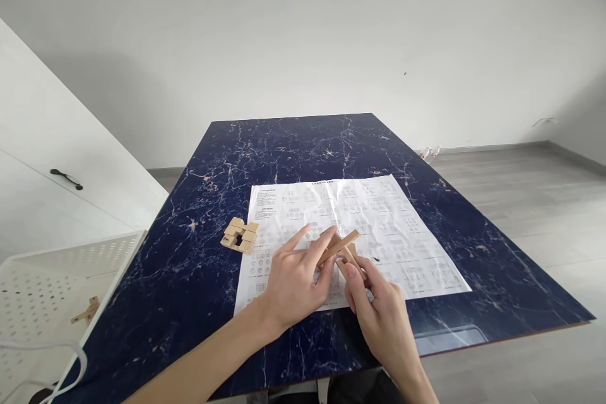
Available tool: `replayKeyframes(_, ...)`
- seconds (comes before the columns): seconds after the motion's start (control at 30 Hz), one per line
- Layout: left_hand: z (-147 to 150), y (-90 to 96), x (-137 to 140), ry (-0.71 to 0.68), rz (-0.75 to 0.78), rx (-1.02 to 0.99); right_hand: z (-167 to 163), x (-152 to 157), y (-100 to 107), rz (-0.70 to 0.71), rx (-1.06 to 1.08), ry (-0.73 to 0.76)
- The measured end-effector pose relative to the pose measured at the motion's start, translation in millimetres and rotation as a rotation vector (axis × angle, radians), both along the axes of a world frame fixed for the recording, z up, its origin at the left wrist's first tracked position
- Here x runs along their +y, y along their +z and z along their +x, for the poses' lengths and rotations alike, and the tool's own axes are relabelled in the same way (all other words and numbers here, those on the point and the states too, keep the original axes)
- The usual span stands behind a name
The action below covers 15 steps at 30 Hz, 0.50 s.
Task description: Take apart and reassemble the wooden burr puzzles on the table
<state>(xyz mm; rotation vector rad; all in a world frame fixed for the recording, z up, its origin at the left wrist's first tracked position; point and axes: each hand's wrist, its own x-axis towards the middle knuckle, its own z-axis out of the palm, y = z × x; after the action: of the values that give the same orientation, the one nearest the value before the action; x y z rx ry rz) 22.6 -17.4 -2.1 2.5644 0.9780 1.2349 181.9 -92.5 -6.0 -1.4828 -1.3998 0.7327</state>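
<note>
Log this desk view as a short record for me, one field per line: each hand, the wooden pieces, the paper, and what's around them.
Left hand: left hand, fingers on the wooden pieces; grip partly hidden
Right hand: right hand, thumb and fingers holding the same pieces
Paper: creased printed sheet, under the hands; print too small to read
Left of hands: block cluster with a central gap, overlapping the sheet's left edge
Surface: dark blue veined table
Beside table: white perforated basket, a wooden piece inside

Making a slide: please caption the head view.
Left hand and right hand hold wooden pieces over a printed sheet on a blue table.
</note>
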Motion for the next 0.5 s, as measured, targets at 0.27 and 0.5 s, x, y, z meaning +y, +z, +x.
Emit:
replayKeyframes(0.27, -5.6, 1.5, 7.4, -0.019, 0.061, -0.017, 3.9, 2.1, 0.3, -0.103, 0.237, 0.054)
replayKeyframes(0.5, -10.9, 2.4, 5.4, -0.066, -0.179, -0.091, 14.2, 3.5, 7.2, -0.193, 0.573, 0.122)
